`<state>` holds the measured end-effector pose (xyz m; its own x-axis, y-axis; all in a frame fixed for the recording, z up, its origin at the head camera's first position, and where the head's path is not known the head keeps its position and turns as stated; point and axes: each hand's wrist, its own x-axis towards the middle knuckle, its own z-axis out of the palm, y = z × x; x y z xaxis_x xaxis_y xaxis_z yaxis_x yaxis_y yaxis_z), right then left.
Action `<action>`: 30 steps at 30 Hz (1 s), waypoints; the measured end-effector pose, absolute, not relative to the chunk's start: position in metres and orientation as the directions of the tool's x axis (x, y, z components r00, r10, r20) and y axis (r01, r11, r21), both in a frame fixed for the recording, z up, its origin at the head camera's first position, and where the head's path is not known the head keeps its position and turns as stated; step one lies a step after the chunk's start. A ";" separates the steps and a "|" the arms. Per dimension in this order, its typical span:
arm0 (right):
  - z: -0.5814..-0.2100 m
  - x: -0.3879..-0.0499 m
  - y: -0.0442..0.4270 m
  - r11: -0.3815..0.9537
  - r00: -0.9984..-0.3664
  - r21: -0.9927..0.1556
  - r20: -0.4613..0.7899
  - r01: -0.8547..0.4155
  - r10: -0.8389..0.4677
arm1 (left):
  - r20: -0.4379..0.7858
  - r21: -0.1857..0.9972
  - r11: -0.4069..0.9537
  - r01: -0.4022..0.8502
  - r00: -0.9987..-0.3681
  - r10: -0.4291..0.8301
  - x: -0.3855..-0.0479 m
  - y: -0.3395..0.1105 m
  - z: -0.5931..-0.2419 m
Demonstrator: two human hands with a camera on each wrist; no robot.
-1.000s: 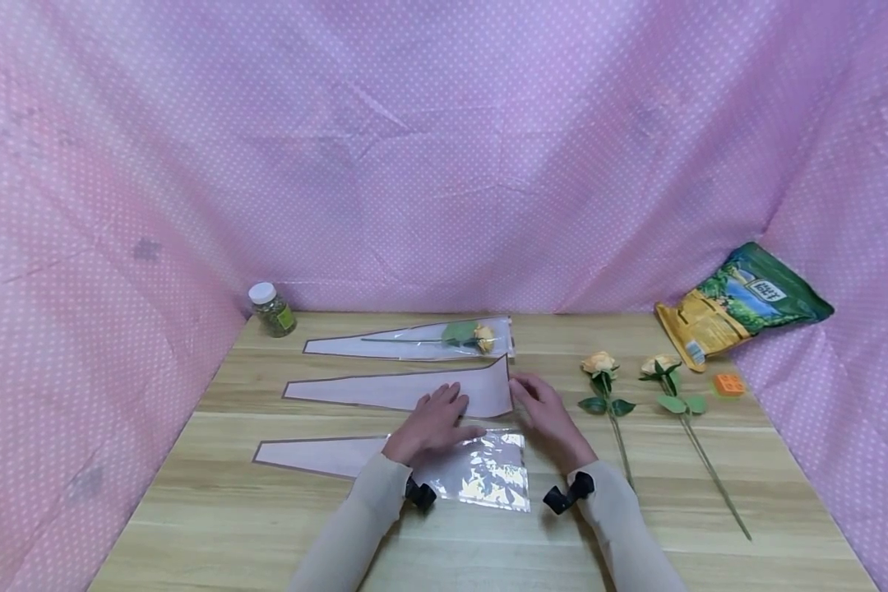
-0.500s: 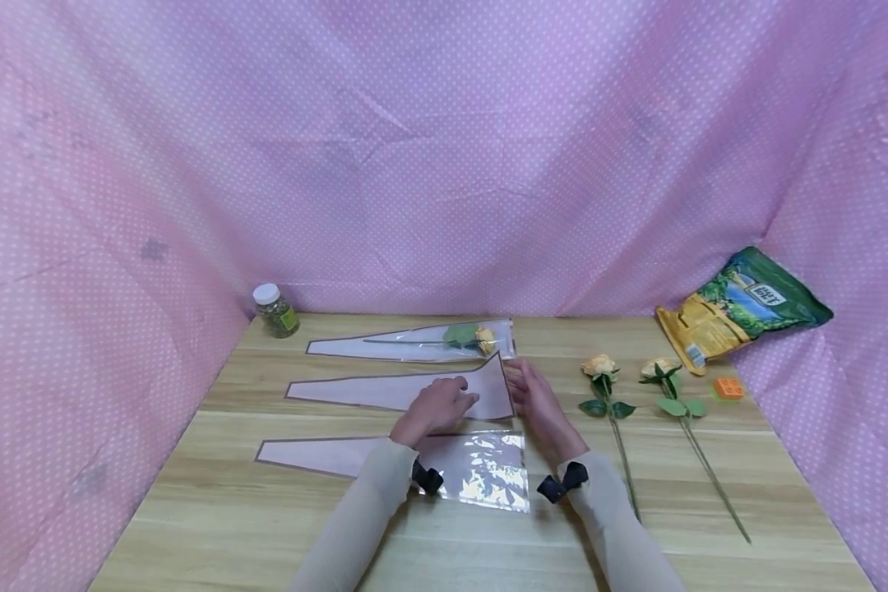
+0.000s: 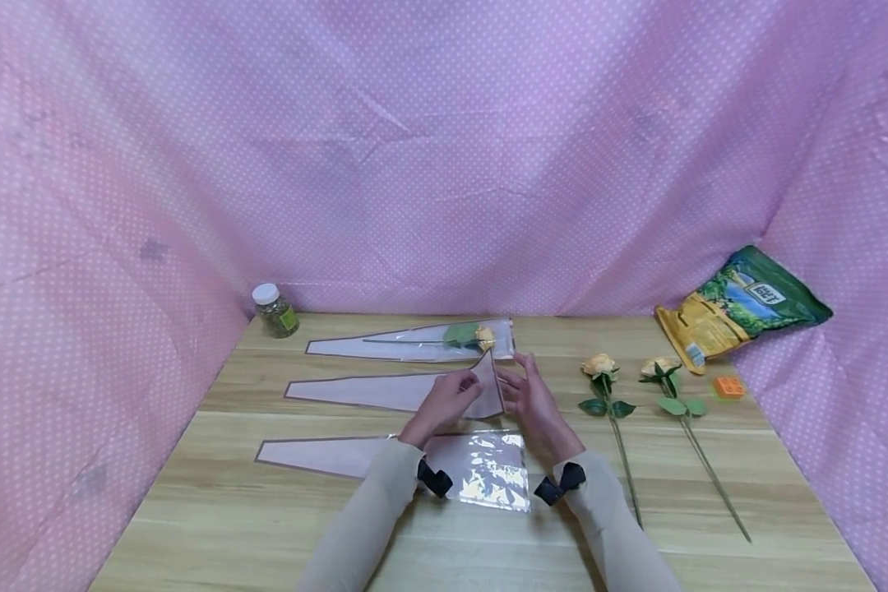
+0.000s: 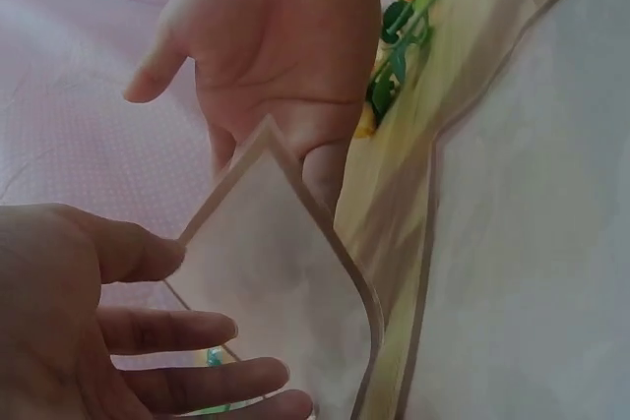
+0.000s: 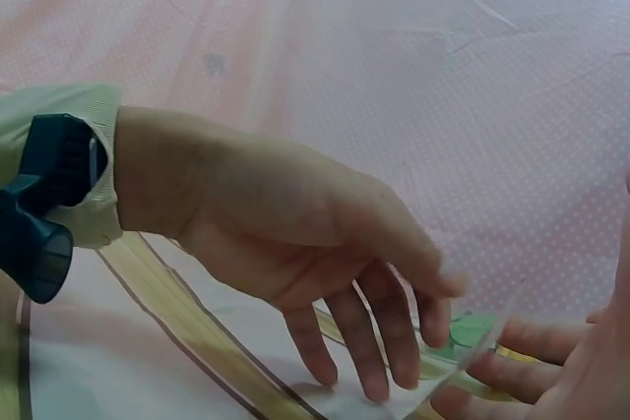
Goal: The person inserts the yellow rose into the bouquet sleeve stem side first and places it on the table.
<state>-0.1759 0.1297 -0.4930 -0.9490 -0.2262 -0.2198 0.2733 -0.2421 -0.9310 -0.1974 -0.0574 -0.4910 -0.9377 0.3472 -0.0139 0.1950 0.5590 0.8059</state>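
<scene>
The middle tapered sleeve (image 3: 370, 389) lies flat at its narrow left part, its wide right end curling up to a pointed corner. Beside that raised end is the left hand (image 3: 444, 404); in the left wrist view its thumb is at the border of the raised sheet (image 4: 281, 253), fingers apart. Across from it, the right hand (image 3: 538, 411) has its palm turned inward, straight fingers at the back of the raised end. The right wrist view shows the left hand (image 5: 305, 218) with bent, loose fingers, and the right hand (image 5: 581, 366) opposite; whether either grips the sheet is unclear.
Behind lies a sleeve (image 3: 340, 346) holding a yellow rose (image 3: 484, 338); nearer is a shiny sleeve (image 3: 318, 454). Two roses (image 3: 599, 367) (image 3: 661, 368) lie right, near an orange block (image 3: 728, 387) and a green-yellow bag (image 3: 755, 300). A white-capped jar (image 3: 276, 312) stands back left.
The left hand has lifted off the flat sleeve and moved to its raised end. That end leans further left. The right hand has turned its palm inward and spread its fingers.
</scene>
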 end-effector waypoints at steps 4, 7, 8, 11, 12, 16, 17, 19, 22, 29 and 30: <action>-0.489 -0.176 0.127 -0.237 -0.956 -0.949 -0.146 0.208 -0.253 | -0.061 0.842 0.530 0.101 -0.958 0.280 -0.198 -0.055 -0.490; -0.487 -0.175 0.125 -0.219 -0.953 -0.955 -0.140 0.202 -0.267 | -0.078 0.856 0.514 0.060 -0.967 0.244 -0.197 -0.054 -0.488; -0.487 -0.175 0.125 -0.208 -0.951 -0.956 -0.147 0.207 -0.272 | -0.081 0.860 0.508 0.052 -0.968 0.236 -0.196 -0.054 -0.487; -0.487 -0.174 0.124 -0.194 -0.946 -0.957 -0.154 0.214 -0.286 | -0.078 0.870 0.490 0.044 -0.971 0.225 -0.195 -0.053 -0.486; -0.488 -0.174 0.124 -0.192 -0.945 -0.957 -0.155 0.216 -0.289 | -0.073 0.871 0.489 0.046 -0.972 0.223 -0.195 -0.053 -0.486; -0.489 -0.173 0.125 -0.193 -0.943 -0.954 -0.169 0.229 -0.285 | -0.064 0.866 0.497 0.045 -0.978 0.201 -0.195 -0.053 -0.488; -0.490 -0.173 0.125 -0.192 -0.943 -0.952 -0.178 0.237 -0.282 | -0.065 0.865 0.500 0.041 -0.979 0.193 -0.195 -0.054 -0.489; -0.491 -0.173 0.126 -0.192 -0.941 -0.946 -0.207 0.263 -0.269 | -0.063 0.863 0.504 0.038 -0.981 0.182 -0.195 -0.054 -0.490; -0.492 -0.172 0.127 -0.192 -0.930 -0.930 -0.260 0.313 -0.258 | -0.062 0.868 0.495 0.033 -0.983 0.174 -0.196 -0.055 -0.492; -0.497 -0.175 0.124 -0.185 -0.926 -0.918 -0.311 0.351 -0.212 | -0.067 0.912 0.410 0.022 -0.977 0.204 -0.198 -0.055 -0.497; -0.497 -0.176 0.123 -0.177 -0.930 -0.923 -0.306 0.342 -0.203 | -0.064 0.919 0.393 0.024 -0.976 0.210 -0.199 -0.055 -0.498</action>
<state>-0.1763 0.1234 -0.4972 -0.9302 -0.2032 -0.3058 0.3421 -0.1772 -0.9228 -0.1985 -0.0546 -0.4979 -0.9757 0.2096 -0.0644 0.0238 0.3933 0.9191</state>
